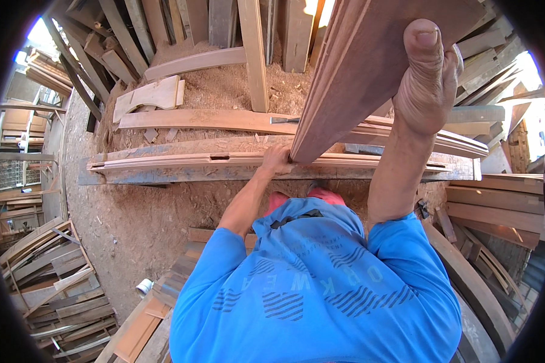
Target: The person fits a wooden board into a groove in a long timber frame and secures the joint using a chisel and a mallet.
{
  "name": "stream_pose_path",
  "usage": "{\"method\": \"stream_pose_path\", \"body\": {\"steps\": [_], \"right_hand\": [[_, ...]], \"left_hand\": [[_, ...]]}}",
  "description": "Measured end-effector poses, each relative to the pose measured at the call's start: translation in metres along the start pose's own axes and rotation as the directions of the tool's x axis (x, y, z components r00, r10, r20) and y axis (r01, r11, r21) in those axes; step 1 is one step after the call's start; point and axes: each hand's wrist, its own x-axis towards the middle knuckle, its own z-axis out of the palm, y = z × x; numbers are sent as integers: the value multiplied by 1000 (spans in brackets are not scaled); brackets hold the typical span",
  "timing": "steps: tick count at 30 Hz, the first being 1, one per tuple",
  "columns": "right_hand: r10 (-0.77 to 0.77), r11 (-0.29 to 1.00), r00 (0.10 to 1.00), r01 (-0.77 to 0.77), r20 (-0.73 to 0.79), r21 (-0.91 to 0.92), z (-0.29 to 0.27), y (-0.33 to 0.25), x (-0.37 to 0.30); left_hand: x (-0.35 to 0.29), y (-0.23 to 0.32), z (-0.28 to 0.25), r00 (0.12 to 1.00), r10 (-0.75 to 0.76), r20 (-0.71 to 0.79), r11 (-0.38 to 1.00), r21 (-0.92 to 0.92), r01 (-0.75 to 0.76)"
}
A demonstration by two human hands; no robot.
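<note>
A wide brown wooden board [369,72] with a grooved edge stands tilted up in front of me, its near end down by the bench. My right hand [429,85] is raised at its right side, thumb up along the face; the fingers are partly hidden. Down at the board's lower corner my left hand [277,161] is closed around the grooved edge, close against a long moulded rail [181,161]. That rail lies lengthwise on the bench [127,178] and has a dark slot cut in it. A chisel [283,120] lies just beyond the left hand.
Across the bench's far side lie a long plank [188,119] and more moulded rails [460,143]. An upright post [254,54] rises behind them. Curved offcuts [148,100] rest among wood shavings. Stacked timber [496,206] stands at right, and a lumber pile [72,290] at lower left.
</note>
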Motion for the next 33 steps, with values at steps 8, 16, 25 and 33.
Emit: {"method": "stream_pose_path", "body": {"steps": [8, 16, 25, 33], "right_hand": [[186, 980, 982, -187, 29, 70, -17, 0, -3], [415, 892, 892, -438, 179, 115, -33, 15, 3], [386, 919, 921, -388, -41, -61, -57, 7, -14], [433, 883, 888, -452, 152, 127, -42, -16, 3]], "left_hand": [[2, -49, 41, 989, 89, 118, 910, -413, -33], [7, -44, 53, 970, 227, -84, 959, -154, -238], [13, -7, -14, 954, 295, -53, 892, -342, -295], [26, -27, -6, 919, 388, 64, 884, -309, -352]]}}
